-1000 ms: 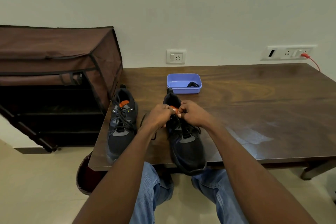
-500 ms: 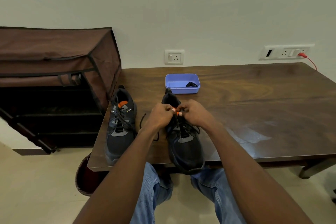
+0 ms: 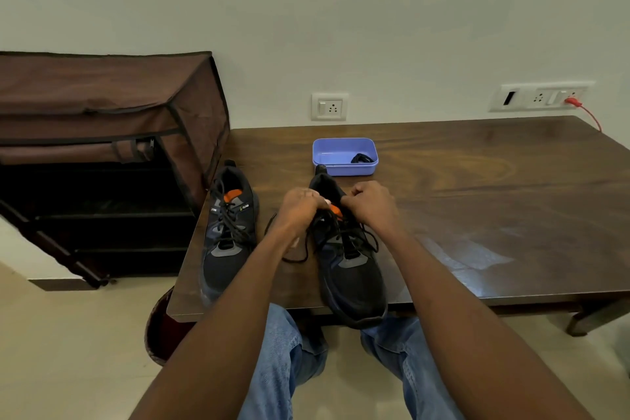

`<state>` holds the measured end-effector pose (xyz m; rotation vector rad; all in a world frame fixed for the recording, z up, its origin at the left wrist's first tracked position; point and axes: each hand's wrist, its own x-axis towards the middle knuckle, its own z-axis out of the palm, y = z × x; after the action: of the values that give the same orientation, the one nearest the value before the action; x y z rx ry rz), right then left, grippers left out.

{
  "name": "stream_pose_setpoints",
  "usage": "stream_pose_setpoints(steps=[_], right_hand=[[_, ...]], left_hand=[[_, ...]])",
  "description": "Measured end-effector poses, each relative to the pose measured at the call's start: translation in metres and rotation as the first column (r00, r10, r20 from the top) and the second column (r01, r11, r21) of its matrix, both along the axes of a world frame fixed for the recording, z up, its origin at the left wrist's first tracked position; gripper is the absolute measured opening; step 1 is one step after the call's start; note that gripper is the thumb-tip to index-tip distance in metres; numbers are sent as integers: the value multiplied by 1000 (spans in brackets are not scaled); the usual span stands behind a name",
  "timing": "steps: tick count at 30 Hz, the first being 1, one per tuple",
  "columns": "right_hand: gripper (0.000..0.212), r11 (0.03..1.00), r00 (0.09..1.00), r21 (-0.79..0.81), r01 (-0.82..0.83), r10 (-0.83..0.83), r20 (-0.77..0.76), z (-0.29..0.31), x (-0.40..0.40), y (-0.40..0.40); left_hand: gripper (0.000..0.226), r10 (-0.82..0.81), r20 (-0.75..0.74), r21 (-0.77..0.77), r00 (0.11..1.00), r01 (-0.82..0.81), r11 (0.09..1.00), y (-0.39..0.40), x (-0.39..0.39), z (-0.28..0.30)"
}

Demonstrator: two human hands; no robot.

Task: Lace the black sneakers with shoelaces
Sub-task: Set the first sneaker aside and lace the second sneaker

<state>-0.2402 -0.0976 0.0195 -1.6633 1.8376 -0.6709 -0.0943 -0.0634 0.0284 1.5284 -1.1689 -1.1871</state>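
Both hands, left hand and right hand, pinch the shoelace above the right sneaker. Fingertips hide the lace ends. The tub's dark contents are unclear.

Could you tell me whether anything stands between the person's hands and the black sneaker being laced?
Nothing visible does. The left hand and right hand are already at the tongue of the right-side black sneaker, apparently working its black shoelace; the blue plastic tray sits behind.

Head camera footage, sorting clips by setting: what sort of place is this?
Probably a room in a home: a fabric shoe rack beside a low wooden table, wall sockets on a plain wall, tiled floor.
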Motion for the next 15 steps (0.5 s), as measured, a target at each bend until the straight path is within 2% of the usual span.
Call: stream_pose_setpoints(steps=[2, 3, 5, 7, 9, 12, 14, 15], right_hand=[[19, 1000, 1000, 22, -4, 4, -5, 0, 0, 0], [19, 999, 1000, 33, -5, 6, -2, 0, 0, 0], [20, 1000, 1000, 31, 0, 1, -7, -1, 1, 1], [20, 1000, 1000, 21, 0, 0, -11, -2, 3, 2], [21, 1000, 1000, 28, 0, 0, 5, -3, 5, 2], [26, 998, 1000, 61, 24, -25, 16, -4, 3, 1], [27, 996, 999, 83, 33, -36, 37, -5, 3, 0], [27, 996, 998, 87, 36, -40, 47, -5, 3, 0]], left_hand=[[11, 54, -19, 38, 998, -54, 998, 0, 5, -2], [10, 63, 18, 43, 998, -64, 997, -1, 7, -4], [21, 42, 145, -10, 989, -41, 999, -5, 7, -10], [23, 14, 248, -90, 969, 9, 996, -8, 2, -15], [32, -46, 272, -83, 961, 72, 994, -11, -3, -19], [42, -113, 430, -55, 896, 151, 987, -12, -5, -24], [40, -93, 400, -118, 912, 152, 981, -10, -3, -19], [33, -53, 304, -142, 951, 100, 985, -7, -1, -14]])
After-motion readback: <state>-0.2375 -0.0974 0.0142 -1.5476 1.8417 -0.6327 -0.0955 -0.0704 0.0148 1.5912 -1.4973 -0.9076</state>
